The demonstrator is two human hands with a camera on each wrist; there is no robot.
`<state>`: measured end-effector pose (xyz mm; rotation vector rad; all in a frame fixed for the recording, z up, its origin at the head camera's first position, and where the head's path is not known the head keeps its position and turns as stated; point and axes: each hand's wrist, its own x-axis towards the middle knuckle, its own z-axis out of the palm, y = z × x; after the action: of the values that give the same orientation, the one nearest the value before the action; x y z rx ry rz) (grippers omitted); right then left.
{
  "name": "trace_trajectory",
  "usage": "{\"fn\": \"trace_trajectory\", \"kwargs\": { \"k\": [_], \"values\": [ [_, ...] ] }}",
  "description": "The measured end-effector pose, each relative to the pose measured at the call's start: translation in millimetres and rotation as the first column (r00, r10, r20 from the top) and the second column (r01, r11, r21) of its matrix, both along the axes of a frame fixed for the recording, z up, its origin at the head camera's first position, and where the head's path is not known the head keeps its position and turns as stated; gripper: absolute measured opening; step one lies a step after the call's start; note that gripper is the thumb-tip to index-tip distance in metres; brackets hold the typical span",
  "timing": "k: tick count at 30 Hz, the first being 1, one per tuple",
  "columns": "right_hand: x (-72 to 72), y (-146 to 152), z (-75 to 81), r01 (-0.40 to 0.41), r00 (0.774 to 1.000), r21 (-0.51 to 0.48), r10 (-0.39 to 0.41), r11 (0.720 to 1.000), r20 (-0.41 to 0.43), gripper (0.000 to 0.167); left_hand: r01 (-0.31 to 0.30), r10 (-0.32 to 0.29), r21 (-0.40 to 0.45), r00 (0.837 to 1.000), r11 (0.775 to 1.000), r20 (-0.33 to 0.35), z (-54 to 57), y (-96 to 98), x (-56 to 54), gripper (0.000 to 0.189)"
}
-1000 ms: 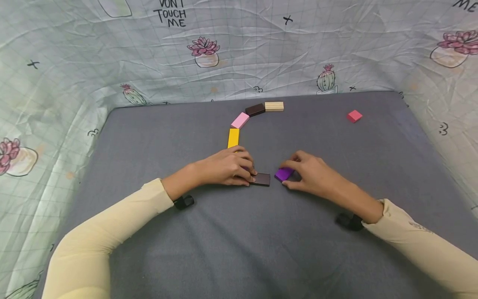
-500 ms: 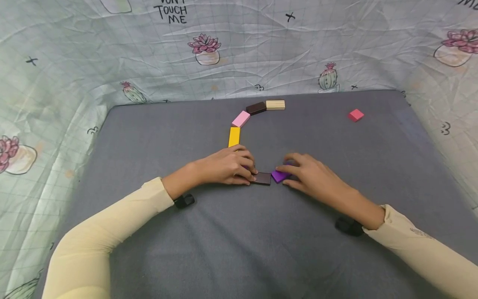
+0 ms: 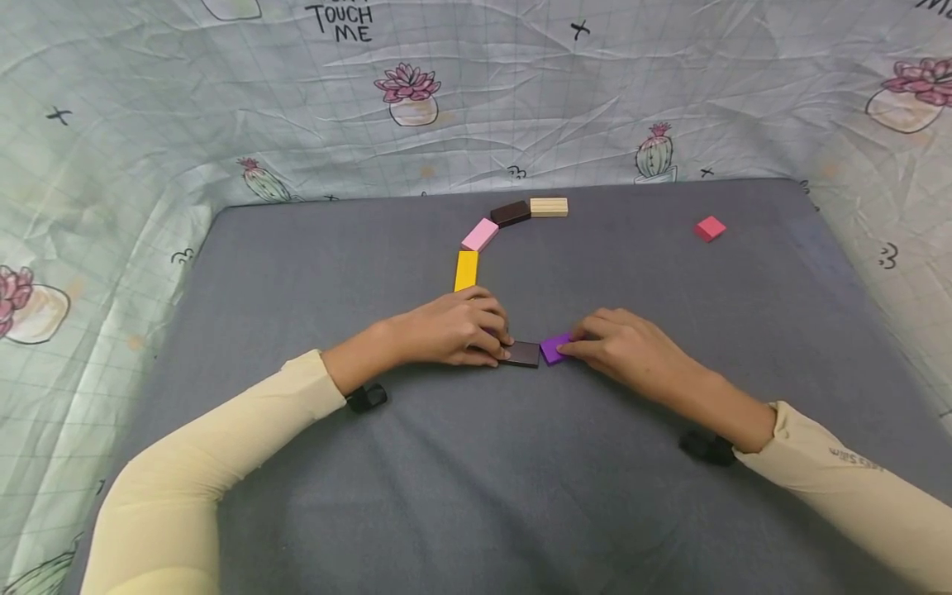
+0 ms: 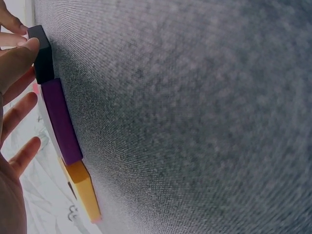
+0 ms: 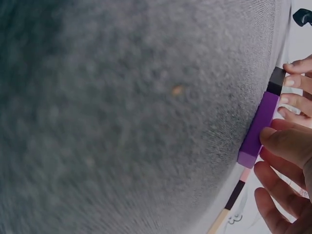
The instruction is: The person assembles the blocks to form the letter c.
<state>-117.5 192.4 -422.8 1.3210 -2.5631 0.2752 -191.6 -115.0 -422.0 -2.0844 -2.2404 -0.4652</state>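
Note:
In the head view my left hand (image 3: 461, 330) holds one end of a dark block (image 3: 523, 354), with the thumb and a finger on its sides in the left wrist view. My right hand (image 3: 628, 351) pinches a purple block (image 3: 554, 349) between thumb and fingers. That block lies on the cloth, its left end meeting the dark block's right end at a slight angle. Beneath my left hand, a second purple block (image 4: 62, 122) joins the dark block to the yellow block (image 3: 466, 270); the hand hides it from the head view.
A pink block (image 3: 479, 235), a dark brown block (image 3: 510, 214) and a pale wood block (image 3: 549, 207) continue the curved row behind the yellow one. Alone at the back right lies a red block (image 3: 710, 229). A printed curtain (image 3: 513, 99) borders the grey cloth (image 3: 476, 487).
The right-hand purple block has slid left up to the dark block. My right fingers shifted their hold on it and drew closer together. The left hand stays in place.

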Motion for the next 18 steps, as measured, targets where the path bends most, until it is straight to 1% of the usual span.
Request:
{"fn": "trace_trajectory", "kwargs": {
  "k": [7,14,18],
  "values": [
    [-0.6,-0.9,3.1,-0.018,1.000,0.020,0.018,1.000,0.002,0.030,0.002,-0.002,-0.002,1.000,1.000,0.002,0.6,0.9,0.2,0.013],
    [0.0,-2.1,4.1,-0.027,0.999,-0.002,0.027,1.000,0.023,0.027,0.008,-0.008,-0.004,1.000,1.000,0.005,0.7,1.0,-0.6,0.013],
    [-2.3,-1.0,5.3,-0.047,0.998,0.020,0.046,0.999,0.032,0.029,0.010,-0.010,-0.007,1.000,1.000,0.004,0.4,1.2,-0.8,0.013]
  ]
}}
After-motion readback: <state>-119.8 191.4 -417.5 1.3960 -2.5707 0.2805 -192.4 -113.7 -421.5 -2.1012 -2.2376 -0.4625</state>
